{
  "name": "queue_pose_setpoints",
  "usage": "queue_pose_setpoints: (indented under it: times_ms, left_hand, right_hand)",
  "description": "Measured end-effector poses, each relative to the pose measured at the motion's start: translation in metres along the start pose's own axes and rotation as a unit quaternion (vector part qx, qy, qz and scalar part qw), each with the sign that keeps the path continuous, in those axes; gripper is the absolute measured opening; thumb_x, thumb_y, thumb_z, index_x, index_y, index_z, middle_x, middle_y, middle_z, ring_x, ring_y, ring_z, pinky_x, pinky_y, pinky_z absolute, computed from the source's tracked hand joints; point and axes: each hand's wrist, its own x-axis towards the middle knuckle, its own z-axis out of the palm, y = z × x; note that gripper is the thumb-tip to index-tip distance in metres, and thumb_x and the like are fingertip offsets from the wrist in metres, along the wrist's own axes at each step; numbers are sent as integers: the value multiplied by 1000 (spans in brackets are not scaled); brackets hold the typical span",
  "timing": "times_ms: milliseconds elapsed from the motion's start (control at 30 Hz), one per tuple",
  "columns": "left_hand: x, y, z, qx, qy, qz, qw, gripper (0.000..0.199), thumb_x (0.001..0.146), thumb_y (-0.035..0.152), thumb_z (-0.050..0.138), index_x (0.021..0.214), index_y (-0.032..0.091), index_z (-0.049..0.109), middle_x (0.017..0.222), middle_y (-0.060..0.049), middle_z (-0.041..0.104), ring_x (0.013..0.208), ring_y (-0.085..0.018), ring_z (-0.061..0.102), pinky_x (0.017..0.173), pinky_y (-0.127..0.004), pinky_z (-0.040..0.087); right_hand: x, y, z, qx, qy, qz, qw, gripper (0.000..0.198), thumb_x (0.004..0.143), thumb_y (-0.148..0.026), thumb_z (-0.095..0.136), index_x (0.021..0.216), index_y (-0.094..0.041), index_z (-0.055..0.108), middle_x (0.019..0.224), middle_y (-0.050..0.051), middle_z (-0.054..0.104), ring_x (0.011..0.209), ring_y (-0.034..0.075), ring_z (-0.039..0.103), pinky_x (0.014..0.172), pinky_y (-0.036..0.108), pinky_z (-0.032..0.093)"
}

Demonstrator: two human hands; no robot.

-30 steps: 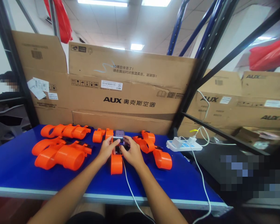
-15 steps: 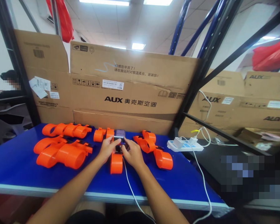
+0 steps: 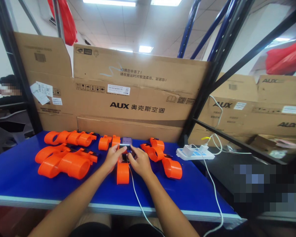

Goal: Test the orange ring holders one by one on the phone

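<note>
My left hand (image 3: 112, 157) and my right hand (image 3: 140, 160) meet at the middle of the blue table, closed on a small dark device (image 3: 125, 148) with a pale upper edge. Both thumbs press near its face. Just below the fingers, an orange ring (image 3: 123, 173) seems joined to the device; the joint is partly covered. From beneath my right hand a white cable (image 3: 137, 194) runs down over the table edge. Directly behind the device stands a small lit screen (image 3: 127, 140), its lower part hidden. The fingertips' exact grip is too small to make out.
Several orange rings with dark parts (image 3: 74, 164) lie at left, with more orange rings (image 3: 173, 168) at right. A white power strip (image 3: 194, 153) with plugs sits at the right edge. A cardboard sheet (image 3: 138, 89) stands behind, between black posts. A person (image 3: 10, 90) is at far left.
The view has shifted very slightly. Both hands keep almost the same place and grip on the device.
</note>
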Motion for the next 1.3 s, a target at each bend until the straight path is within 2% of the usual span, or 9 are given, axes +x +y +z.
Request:
queue_pose_setpoints:
  times_ms: [133, 300, 467, 600, 867, 1300]
  left_hand:
    - [-1, 3, 1, -54, 10, -26, 998, 37, 71, 48, 80, 81, 18, 61, 39, 9, 44, 32, -7, 38, 40, -20, 31]
    - [-3, 8, 1, -105, 0, -59, 993, 36, 72, 47, 80, 80, 20, 58, 37, 9, 42, 32, -8, 39, 39, -20, 29]
    - [-1, 8, 1, -123, -7, -81, 989, 35, 72, 44, 80, 78, 18, 58, 39, 8, 45, 34, -7, 40, 39, -20, 31]
    - [-2, 7, 3, -146, -6, -111, 983, 34, 72, 40, 83, 79, 16, 60, 53, 4, 58, 37, -6, 44, 39, -19, 33]
    - [-5, 7, 5, -142, -30, -122, 982, 28, 74, 33, 82, 82, 13, 65, 64, -2, 66, 43, -8, 52, 40, -19, 37]
    - [-3, 5, 3, -120, -48, -130, 983, 29, 74, 35, 83, 78, 13, 64, 56, 0, 61, 40, -7, 48, 39, -19, 33]
  right_hand:
    - [1, -1, -3, 16, -22, 0, 1000, 46, 94, -39, 55, 136, -21, 60, 88, 5, 69, 74, 17, 63, 71, 27, 52]
    - [1, -2, -6, 6, -39, -21, 999, 51, 94, -31, 51, 144, -23, 52, 90, 4, 68, 74, 16, 63, 72, 27, 53]
    - [0, -1, -4, -69, -33, -41, 996, 53, 94, -26, 49, 146, -18, 50, 93, 8, 70, 83, 19, 64, 78, 27, 53]
    - [-1, 0, 0, -148, -26, -67, 986, 48, 94, -23, 49, 140, -14, 55, 89, 9, 70, 81, 19, 63, 77, 27, 51]
    - [-4, -2, 9, -227, 0, -64, 972, 43, 87, -16, 55, 129, -13, 63, 83, 9, 68, 77, 20, 62, 72, 26, 50]
    - [-7, 0, 12, -216, -31, -79, 973, 43, 88, -17, 53, 129, -7, 58, 86, 13, 67, 81, 23, 62, 71, 30, 53]
